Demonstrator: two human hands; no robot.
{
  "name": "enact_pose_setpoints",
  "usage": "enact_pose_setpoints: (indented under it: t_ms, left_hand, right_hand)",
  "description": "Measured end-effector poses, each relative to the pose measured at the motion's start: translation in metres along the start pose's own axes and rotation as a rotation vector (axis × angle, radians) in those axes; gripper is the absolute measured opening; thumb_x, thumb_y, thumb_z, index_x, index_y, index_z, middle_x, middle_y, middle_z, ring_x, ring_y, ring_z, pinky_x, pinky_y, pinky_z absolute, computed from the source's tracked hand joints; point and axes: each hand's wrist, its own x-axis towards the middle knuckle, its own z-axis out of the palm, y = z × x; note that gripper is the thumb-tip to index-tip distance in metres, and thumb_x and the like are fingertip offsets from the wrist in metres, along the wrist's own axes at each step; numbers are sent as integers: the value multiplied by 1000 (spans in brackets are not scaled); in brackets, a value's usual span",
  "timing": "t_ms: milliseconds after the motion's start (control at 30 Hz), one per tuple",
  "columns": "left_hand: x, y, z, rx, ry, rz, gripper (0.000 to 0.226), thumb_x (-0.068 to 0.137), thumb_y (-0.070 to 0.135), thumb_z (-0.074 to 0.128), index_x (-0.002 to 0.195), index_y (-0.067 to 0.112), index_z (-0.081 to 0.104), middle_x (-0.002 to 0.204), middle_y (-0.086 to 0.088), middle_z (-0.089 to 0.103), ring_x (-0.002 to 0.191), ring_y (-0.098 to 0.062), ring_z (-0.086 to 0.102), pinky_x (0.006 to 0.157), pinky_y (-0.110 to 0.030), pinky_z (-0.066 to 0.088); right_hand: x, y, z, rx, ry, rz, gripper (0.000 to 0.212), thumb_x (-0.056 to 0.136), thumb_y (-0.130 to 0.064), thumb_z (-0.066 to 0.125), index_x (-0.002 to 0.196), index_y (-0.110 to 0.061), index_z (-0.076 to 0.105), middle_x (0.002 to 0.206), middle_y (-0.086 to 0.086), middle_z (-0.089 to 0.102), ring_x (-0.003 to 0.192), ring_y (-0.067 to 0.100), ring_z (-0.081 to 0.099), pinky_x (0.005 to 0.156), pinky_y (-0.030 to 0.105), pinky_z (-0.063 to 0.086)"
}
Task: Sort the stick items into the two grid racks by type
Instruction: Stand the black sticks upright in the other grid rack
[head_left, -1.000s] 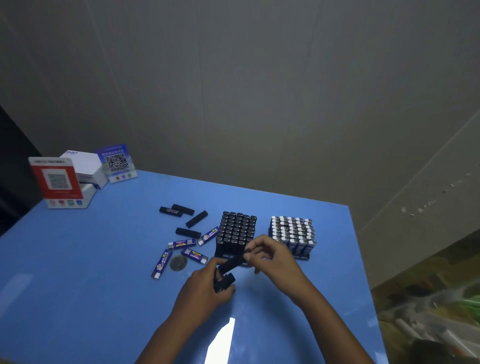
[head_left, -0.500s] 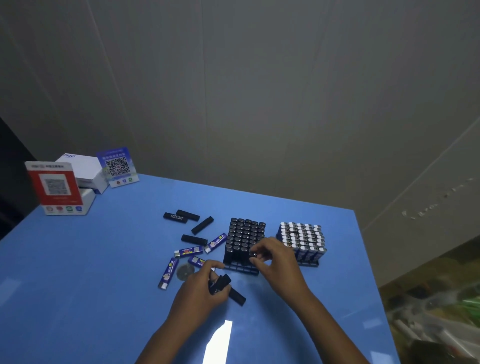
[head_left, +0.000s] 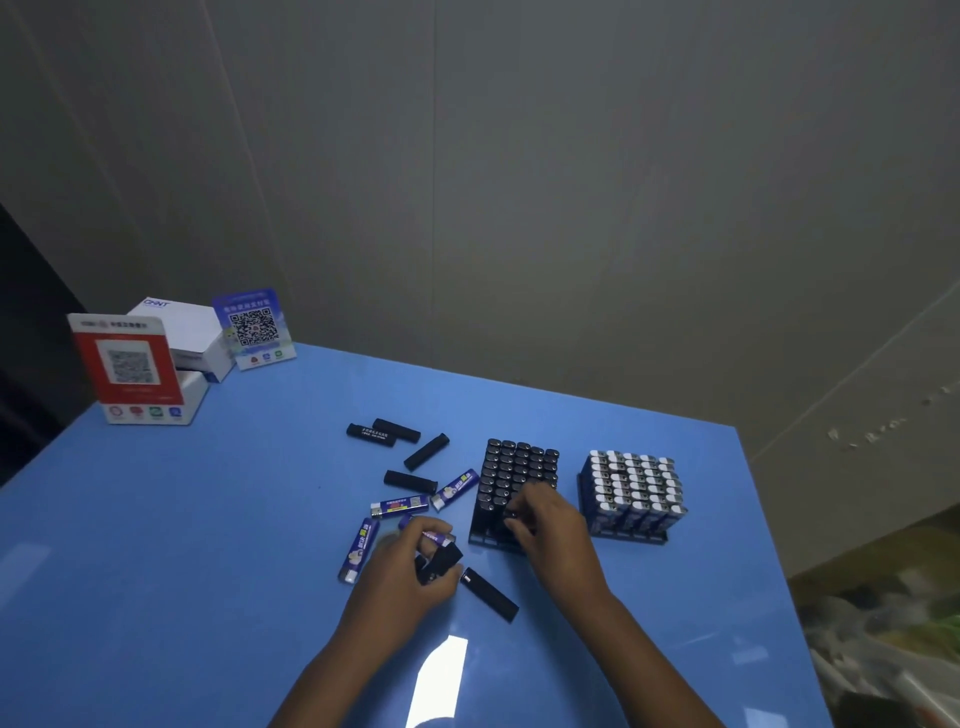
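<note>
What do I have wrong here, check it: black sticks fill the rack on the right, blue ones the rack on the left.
The sides are swapped. In the head view the black sticks fill the left rack, under the right hand, and the blue sticks stand in the right rack.

The right hand (head_left: 550, 525), which a second ago pinched a black stick above the table's near middle, now presses that stick into the near rows of the black rack (head_left: 514, 488). The left hand (head_left: 415, 571) now grips fewer black sticks (head_left: 439, 562); one black stick (head_left: 488, 594) now lies beside it on the table (head_left: 208, 519).
</note>
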Motion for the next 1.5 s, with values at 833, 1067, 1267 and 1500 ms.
enact_pose_setpoints:
  t_ms: [833, 1067, 1267, 1500]
  left_hand:
    - [-10, 0, -10, 9, 22, 20, 30, 79, 28, 78, 98, 40, 58, 79, 8, 60, 71, -1, 61, 62, -8, 42]
    - [-13, 2, -11, -17, 22, 29, 30, 79, 28, 77, 100, 39, 58, 81, 6, 60, 73, -2, 62, 63, -10, 44]
    - [-11, 3, -13, -47, 25, 32, 29, 80, 25, 78, 100, 36, 61, 78, 9, 57, 72, -2, 63, 63, -11, 45]
    - [-1, 8, 1, -88, -21, 35, 33, 76, 24, 82, 100, 35, 63, 79, 6, 66, 71, -8, 68, 73, -34, 57]
  right_hand:
    - [5, -6, 23, -290, 49, -74, 25, 94, -10, 59, 76, -15, 42, 80, -1, 47, 60, 19, 46, 50, 36, 40]
    - [1, -8, 26, -327, 29, -36, 30, 88, -4, 61, 75, -18, 38, 80, 0, 47, 59, 19, 44, 50, 34, 38]
    - [5, -3, 15, -221, -61, -70, 11, 94, -13, 63, 83, -12, 60, 91, -2, 57, 75, 18, 58, 63, 31, 46]
    - [-5, -25, -18, 392, -109, 120, 7, 88, -12, 75, 89, -19, 74, 89, -5, 69, 81, 8, 65, 73, 19, 52]
